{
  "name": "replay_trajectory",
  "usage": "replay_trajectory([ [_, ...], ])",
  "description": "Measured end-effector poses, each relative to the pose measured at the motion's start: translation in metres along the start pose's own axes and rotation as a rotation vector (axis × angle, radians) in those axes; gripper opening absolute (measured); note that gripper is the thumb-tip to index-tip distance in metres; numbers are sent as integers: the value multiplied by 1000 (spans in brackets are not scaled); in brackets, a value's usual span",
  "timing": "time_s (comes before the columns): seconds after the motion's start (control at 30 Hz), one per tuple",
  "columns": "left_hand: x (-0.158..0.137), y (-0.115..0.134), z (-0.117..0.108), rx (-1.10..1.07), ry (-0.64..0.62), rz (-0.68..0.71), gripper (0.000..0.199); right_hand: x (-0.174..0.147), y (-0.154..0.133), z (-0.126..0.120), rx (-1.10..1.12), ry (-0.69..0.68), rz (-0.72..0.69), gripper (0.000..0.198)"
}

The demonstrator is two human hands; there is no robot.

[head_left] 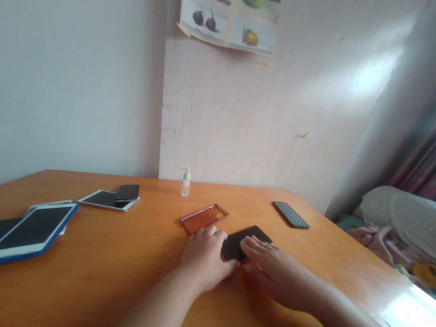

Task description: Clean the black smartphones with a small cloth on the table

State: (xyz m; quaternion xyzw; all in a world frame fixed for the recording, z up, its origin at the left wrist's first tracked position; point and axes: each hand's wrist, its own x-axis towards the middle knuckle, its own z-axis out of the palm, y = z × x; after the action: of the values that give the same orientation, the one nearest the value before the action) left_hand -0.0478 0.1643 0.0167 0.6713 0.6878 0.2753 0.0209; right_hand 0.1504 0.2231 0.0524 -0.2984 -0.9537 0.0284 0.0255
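Observation:
A dark phone (pixel 232 243) lies flat on the wooden table in front of me. My left hand (pixel 204 257) grips its left end, with the thumb at the near edge and the fingers at the far side. Across the phone's right part rest the stretched fingers of my right hand (pixel 275 269), its thumb low beside the near edge. Whether anything thin is under those fingertips cannot be made out. Just beyond my left hand is a clear reddish-brown phone case (pixel 205 218), lying with its hollow side up.
Another dark phone (pixel 290 214) lies to the right on the table (pixel 144 271). A small clear pump bottle (pixel 185 182) stands near the wall. At left are a blue-edged tablet (pixel 35 230) and a white tablet (pixel 99 199) with a dark flat object (pixel 128 192) on it.

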Motion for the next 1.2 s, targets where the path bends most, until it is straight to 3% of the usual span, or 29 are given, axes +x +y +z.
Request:
replay_trajectory([
  [0.2, 0, 4, -5, 17, -29, -5, 45, 5, 25, 0, -15, -8, 207, 50],
  [0.37, 0, 3, -5, 13, -42, -9, 44, -2, 2, -5, 124, -92, -57, 53],
  [0.43, 0, 2, -5, 16, -44, -10, 44, -2, 2, -6, 130, -116, -74, 52],
  [0.57, 0, 2, -3, 23, -41, 1, 44, 5, 22, -3, 47, -52, 146, 49],
  [0.63, 1, 1, -3, 24, -31, 5, 45, 5, 25, -3, 34, -25, 191, 49],
  [0.83, 1, 2, -4, 16, -41, 1, 45, 2, 6, -6, 196, -112, -91, 49],
  [1.03, 1, 4, -4, 33, -48, -13, 43, 15, 33, 4, 105, -18, 215, 49],
  [1.1, 0, 4, -3, 33, -46, -19, 44, 14, 28, 4, 124, -14, 168, 50],
  [1.2, 0, 2, -2, 10, -30, -14, 48, 10, 9, 0, 227, -65, -46, 49],
])
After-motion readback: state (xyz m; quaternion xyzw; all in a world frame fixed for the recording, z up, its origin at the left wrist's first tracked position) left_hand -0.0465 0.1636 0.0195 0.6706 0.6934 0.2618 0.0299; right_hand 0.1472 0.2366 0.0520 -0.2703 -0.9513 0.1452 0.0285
